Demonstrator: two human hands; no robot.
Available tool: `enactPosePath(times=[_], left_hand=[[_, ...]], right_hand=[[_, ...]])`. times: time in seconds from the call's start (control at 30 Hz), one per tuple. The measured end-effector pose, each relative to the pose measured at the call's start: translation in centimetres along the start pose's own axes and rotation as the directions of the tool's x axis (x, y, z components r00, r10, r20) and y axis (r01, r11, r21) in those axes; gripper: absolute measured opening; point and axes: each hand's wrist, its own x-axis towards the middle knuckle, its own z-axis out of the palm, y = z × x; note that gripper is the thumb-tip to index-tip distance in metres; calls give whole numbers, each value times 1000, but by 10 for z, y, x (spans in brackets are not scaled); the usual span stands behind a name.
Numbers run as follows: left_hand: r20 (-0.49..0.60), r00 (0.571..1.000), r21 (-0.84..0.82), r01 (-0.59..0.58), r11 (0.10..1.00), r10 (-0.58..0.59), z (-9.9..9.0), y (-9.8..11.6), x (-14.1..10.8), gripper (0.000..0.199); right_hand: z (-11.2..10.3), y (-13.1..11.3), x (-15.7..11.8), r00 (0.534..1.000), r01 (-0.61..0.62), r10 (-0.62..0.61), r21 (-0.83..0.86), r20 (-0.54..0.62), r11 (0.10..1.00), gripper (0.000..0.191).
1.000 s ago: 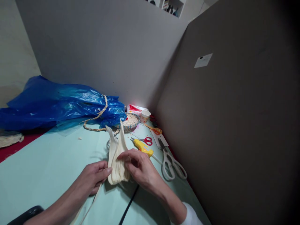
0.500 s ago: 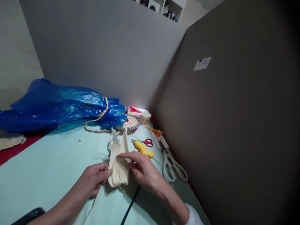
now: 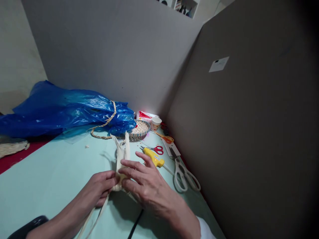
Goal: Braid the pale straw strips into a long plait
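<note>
A pale strip of what looks like dried corn husk [image 3: 120,155] stands between my hands, folded narrow, with two tips pointing away from me. My left hand [image 3: 103,187] pinches its lower left side between thumb and fingers. Over its right side lies my right hand [image 3: 149,186], several fingertips pressed on the husk and the little finger lifted; its thumb is hidden. Thin pale strands [image 3: 98,215] trail down from below my left hand. Just past my right hand lies a yellow glue gun [image 3: 155,157].
Small red scissors [image 3: 158,150], orange scissors [image 3: 167,139] and large white-handled scissors [image 3: 181,174] lie along the right wall. Behind are a woven basket [image 3: 139,133], a paper cup [image 3: 156,123] and a blue plastic bag [image 3: 74,109] with a braided cord [image 3: 114,113]. A black cable [image 3: 136,224] crosses the front.
The husk was spread wider and is now folded narrower. My right hand has turned palm down over it, from a pointing index finger to several fingers on the husk.
</note>
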Motion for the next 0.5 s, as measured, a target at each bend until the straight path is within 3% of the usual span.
enactPosePath(times=[0.1,0.17,0.2,0.27,0.3,0.37,0.43,0.5], left_hand=[[-8,1000,-12,-4,1000,4,1,-1,2,50],[-35,999,-26,-14,1000,13,3,0,3,52],[-43,999,-35,-22,999,21,5,1,2,52],[-56,998,-35,-29,999,27,7,3,1,49],[-62,998,-28,-30,999,29,7,4,-1,47],[-66,997,-16,-33,999,32,8,6,-3,44],[-57,998,-14,-26,1000,25,8,7,-4,45],[-45,999,-16,-22,1000,21,8,7,-5,45]], right_hand=[[-15,-10,0,986,-102,105,27,-128,994,15],[-28,-16,-1,941,-275,306,199,-144,941,9],[-33,-18,-2,905,-371,418,344,-73,863,13],[-35,-19,-2,819,-524,540,634,193,569,23],[-32,-17,-2,786,-560,532,728,316,396,27],[-19,-12,-1,752,-563,484,818,448,118,32],[-3,-8,0,731,-542,487,840,478,-11,36],[10,-7,2,710,-541,505,839,490,-53,33]])
